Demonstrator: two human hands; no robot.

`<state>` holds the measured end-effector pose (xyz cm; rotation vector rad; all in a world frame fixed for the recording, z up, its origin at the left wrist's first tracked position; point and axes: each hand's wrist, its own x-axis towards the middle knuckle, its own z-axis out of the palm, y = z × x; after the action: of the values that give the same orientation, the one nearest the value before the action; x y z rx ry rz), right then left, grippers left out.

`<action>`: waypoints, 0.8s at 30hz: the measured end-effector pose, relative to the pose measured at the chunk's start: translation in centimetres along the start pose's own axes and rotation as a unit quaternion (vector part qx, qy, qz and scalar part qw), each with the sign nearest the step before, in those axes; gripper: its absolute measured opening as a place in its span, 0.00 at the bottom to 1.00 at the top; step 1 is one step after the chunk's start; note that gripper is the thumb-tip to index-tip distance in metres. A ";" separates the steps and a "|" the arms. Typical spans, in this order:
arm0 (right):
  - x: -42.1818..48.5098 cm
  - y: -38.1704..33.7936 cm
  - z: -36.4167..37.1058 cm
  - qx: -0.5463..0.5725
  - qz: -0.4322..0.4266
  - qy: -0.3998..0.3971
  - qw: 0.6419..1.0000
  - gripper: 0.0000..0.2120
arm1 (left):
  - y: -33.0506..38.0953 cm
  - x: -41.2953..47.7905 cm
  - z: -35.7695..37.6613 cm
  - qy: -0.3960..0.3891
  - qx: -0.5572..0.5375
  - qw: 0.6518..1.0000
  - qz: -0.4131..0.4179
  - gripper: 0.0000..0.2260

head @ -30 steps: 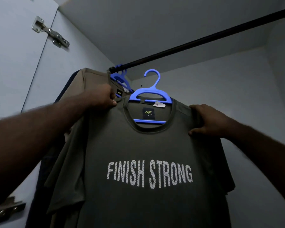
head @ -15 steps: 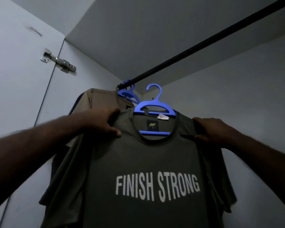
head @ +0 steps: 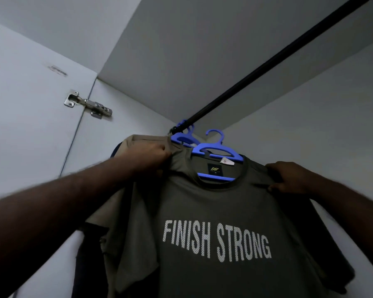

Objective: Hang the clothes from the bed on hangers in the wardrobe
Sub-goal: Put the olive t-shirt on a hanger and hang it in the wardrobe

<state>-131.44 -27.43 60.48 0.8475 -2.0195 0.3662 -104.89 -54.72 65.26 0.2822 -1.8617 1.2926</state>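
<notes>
A dark olive T-shirt [head: 213,211] printed "FINISH STRONG" sits on a blue plastic hanger [head: 218,150]. I hold it up inside the wardrobe, its hook just below the black rail [head: 267,67]. My left hand [head: 151,157] grips the shirt's left shoulder. My right hand [head: 289,178] pinches the right shoulder. Whether the hook touches the rail cannot be told.
Behind it a tan shirt [head: 138,140] hangs on another blue hanger [head: 182,136] at the rail's left end, with a dark garment [head: 88,265] further left. A steel hinge [head: 87,104] joins the white door [head: 19,115] to the wardrobe's side wall. The rail runs bare up to the right.
My view has tilted upward, so the shirt and hands sit lower in frame. Both hands keep their hold on the shoulders, and the hanger's hook has come closer to the rail.
</notes>
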 end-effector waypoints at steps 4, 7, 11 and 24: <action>2.7 -1.2 1.2 0.043 0.011 0.011 0.999 0.31 | -2.2 1.1 1.1 0.014 -0.030 0.999 0.000 0.15; 4.2 -1.5 1.7 0.076 0.011 0.029 0.997 0.34 | -3.8 2.5 1.8 0.002 -0.050 0.999 0.005 0.13; 5.9 -0.9 2.3 0.112 0.021 0.047 0.992 0.36 | -4.9 4.9 1.5 0.024 -0.045 0.999 0.015 0.11; 10.0 -2.1 1.5 0.153 0.000 0.115 0.982 0.36 | -8.4 8.3 -0.8 0.053 -0.048 0.997 -0.016 0.14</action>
<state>-134.66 -34.06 67.73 0.9443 -1.7729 0.7538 -104.73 -55.66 77.12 0.1884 -1.8152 1.1698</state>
